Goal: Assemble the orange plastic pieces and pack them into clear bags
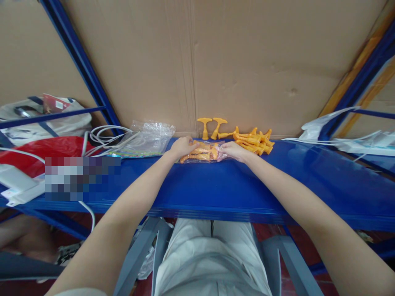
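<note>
A clear plastic bag [202, 156] holding several orange T-shaped plastic pieces lies on the blue shelf top [197, 189]. My left hand [182, 146] is closed on the bag's left end, its fingertips partly hidden. At the opposite end, my right hand [233, 151] grips the gathered plastic. Just beyond the bag, two loose orange T-shaped pieces, one [205, 128] beside the other [218, 127], lean upright against the cardboard. A heap of similar orange pieces [254, 142] lies behind and right of my right hand.
Left of my hands lie clear plastic bags [151, 137] and coiled white cables [106, 135]. Farther left are a red bag [52, 154] and a white device [18, 185]. A cardboard wall [231, 61] closes the back, between blue metal posts [83, 61]. White plastic [321, 125] lies right.
</note>
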Demonstrator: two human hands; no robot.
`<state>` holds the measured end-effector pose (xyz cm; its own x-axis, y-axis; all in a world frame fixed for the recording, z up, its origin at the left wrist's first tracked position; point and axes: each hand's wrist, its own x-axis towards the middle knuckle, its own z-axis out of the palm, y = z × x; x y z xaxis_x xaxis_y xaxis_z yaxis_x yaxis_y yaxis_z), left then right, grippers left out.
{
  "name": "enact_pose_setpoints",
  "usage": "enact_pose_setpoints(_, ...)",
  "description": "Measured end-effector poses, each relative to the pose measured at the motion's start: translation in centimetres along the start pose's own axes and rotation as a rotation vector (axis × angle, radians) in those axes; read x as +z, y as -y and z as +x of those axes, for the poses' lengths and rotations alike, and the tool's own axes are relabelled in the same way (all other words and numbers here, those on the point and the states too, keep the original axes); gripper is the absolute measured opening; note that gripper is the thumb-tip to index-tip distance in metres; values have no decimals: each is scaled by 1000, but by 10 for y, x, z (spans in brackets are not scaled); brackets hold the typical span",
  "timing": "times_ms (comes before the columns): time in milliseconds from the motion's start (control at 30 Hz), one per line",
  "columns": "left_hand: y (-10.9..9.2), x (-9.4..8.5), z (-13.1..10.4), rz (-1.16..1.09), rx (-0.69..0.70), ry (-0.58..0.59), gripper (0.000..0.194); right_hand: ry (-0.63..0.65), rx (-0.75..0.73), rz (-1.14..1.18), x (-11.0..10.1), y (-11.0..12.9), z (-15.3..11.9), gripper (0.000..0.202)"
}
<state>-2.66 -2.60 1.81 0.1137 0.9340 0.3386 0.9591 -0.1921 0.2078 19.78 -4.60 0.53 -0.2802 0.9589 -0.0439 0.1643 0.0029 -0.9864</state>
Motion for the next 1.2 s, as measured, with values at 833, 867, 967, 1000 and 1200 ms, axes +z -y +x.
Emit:
enact_pose_setpoints(833,-13,-12,-2,206,-58,-16,44,-384,-423,-696,-16,-13,21,15)
enact_pose_setpoints(867,-10,-10,0,162,-78,-15,44,-431,-452,-738,-18,-14,21,13)
enact_pose_setpoints(967,-1,-5,3,93,-107,81,45,-553,-484,-821,-22,-15,18,14)
enact_pose_setpoints(1000,1,-4,3,97,-116,103,46,-560,-448,-831,-23,-15,16,19)
enact_pose_setpoints(1200,-2,0,4,73,-104,150,37,-278,-118,-683,-20,-12,10,48)
